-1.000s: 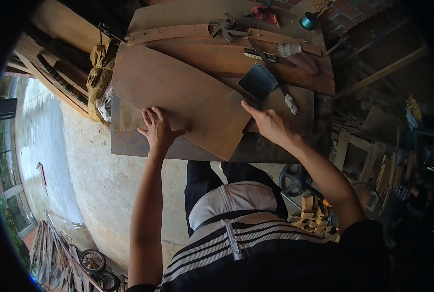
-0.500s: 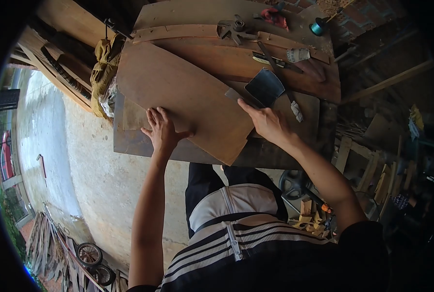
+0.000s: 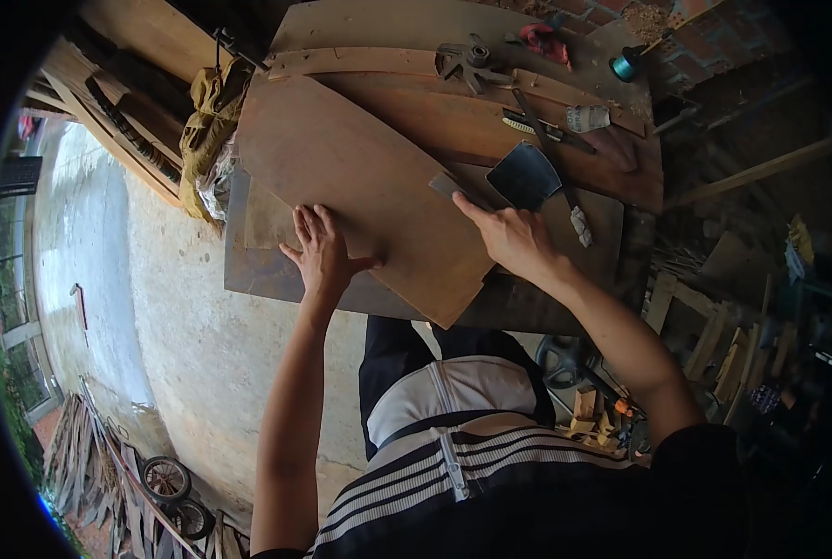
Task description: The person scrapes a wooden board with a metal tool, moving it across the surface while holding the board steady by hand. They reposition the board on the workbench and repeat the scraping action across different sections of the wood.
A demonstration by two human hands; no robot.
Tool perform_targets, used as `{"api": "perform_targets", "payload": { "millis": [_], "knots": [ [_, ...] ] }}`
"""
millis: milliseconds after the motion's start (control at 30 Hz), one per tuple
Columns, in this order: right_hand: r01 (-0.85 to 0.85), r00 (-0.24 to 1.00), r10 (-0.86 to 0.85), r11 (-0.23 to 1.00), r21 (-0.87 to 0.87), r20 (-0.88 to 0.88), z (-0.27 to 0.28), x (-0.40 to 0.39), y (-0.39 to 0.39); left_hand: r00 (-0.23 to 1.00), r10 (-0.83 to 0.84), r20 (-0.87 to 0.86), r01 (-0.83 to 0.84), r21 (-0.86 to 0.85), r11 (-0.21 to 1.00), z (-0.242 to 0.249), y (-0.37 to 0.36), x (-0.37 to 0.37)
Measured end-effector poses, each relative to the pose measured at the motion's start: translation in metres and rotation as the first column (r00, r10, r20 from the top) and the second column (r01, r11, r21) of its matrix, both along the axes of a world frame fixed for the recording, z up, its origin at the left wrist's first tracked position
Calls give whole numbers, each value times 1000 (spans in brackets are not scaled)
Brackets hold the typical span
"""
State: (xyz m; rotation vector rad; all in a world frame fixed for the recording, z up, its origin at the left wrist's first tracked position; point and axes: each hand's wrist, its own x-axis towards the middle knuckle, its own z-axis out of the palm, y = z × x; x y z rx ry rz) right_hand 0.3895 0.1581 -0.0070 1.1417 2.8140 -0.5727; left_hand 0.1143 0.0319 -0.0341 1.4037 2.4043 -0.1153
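A broad brown wooden panel (image 3: 369, 168) lies at a slant over the bench. My left hand (image 3: 323, 253) rests on its lower left edge, fingers spread, holding nothing. At the panel's right side my right hand (image 3: 514, 238) has its index finger extended onto a small flat grey-brown piece (image 3: 453, 189), and the other fingers are curled. That piece lies against the panel's upper right edge. A dark curved sheet (image 3: 525, 175) is just above my right hand, next to a dark bar with a white-wrapped end (image 3: 580, 226).
Farther back on the bench are a metal star-shaped part (image 3: 472, 63), a red cloth (image 3: 544, 44), a teal spool (image 3: 625, 65), a utility knife (image 3: 528, 125) and a printed glove (image 3: 588, 118). A yellowish sack (image 3: 209, 121) hangs left of the bench. Wood scraps (image 3: 593, 419) lie below right.
The view has shifted slightly, so the bench and both hands appear a little farther right. My hands keep nearly the same places on the panel and small piece.
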Motion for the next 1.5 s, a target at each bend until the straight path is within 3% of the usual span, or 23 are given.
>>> {"api": "perform_targets", "payload": {
  "millis": [167, 367, 433, 567, 733, 833, 1000, 1133, 1200, 1300, 1433, 1500],
  "knots": [
    [-18, 997, 24, 996, 85, -68, -11, -66, 20, 999, -22, -36, 21, -23, 1000, 5, -1, -1],
    [-65, 998, 65, 998, 8, -19, 7, 25, -37, 1000, -3, -10, 3, -15, 1000, 2, -2, -2],
    [-47, 995, 54, 995, -85, 83, 18, 42, -53, 1000, -7, -5, 7, 15, 1000, 2, -2, -1],
    [-25, 995, 37, 991, -129, 92, 14, -2, -42, 1000, -7, -13, 7, 4, 1000, 0, -1, -1],
    [-39, 991, 42, 999, 30, -129, -14, -79, -17, 1000, -17, -8, 17, 10, 1000, 5, -3, -1],
    [-63, 998, 63, 997, 38, -11, -2, -46, -36, 1000, -3, 0, 3, -8, 1000, 7, -2, -1],
    [-89, 989, 100, 991, -105, 113, 19, 33, -89, 1000, 10, 11, -10, 8, 1000, -1, -5, -3],
    [-37, 997, 45, 991, -129, 64, 7, -16, -77, 1000, 6, 17, -6, 15, 1000, -1, -3, -2],
    [-37, 997, 34, 999, -36, -65, -9, -61, -60, 1000, 7, 15, -7, 13, 1000, 1, -3, -1],
    [-19, 992, 17, 1000, -18, -122, -19, -89, -55, 1000, 2, 7, -2, 3, 1000, 5, -6, -4],
    [-77, 997, 77, 997, -22, -16, 3, -23, -82, 999, 10, 38, -12, 62, 998, 10, -4, 0],
    [-69, 993, 80, 989, -127, 83, 20, 9, -100, 999, 10, 34, -12, 55, 998, 2, -4, -4]
  ]
}}
